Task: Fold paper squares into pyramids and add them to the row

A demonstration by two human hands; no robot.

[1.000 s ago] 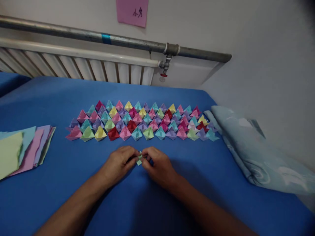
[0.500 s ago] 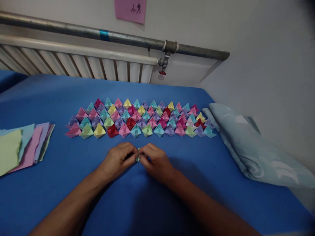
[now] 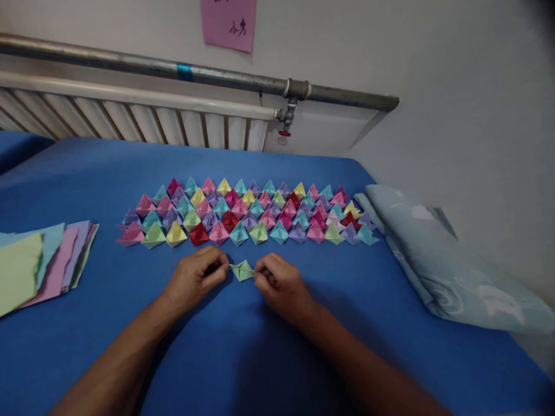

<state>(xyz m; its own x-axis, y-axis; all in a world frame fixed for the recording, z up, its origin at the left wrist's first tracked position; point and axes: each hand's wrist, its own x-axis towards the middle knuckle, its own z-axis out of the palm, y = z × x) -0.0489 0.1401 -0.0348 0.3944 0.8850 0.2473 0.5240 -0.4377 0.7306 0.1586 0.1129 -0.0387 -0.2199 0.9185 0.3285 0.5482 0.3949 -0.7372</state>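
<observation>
A small folded light-green paper boat point(image 3: 243, 270) is stretched between my two hands, in front of the rows of boats. My left hand point(image 3: 197, 276) pinches its left tip between thumb and fingers. At the opposite tip, my right hand point(image 3: 281, 284) has its fingers closed on the paper. Behind them, several colourful folded paper boats point(image 3: 238, 233) stand close together in staggered rows on the blue surface point(image 3: 208, 364). They are pink, teal, yellow, purple, green and red.
Loose coloured paper sheets point(image 3: 54, 260) lie in a fanned stack at the left. A folded pale-blue cloth point(image 3: 433, 260) rests at the right by the wall. Beyond the far edge are a white radiator point(image 3: 151, 124) and a metal pipe point(image 3: 243, 78).
My hands have moved apart, the left one to the left and the right one slightly right. The green paper, mostly hidden between the fingers before, now shows as an opened boat shape. The view has tilted slightly.
</observation>
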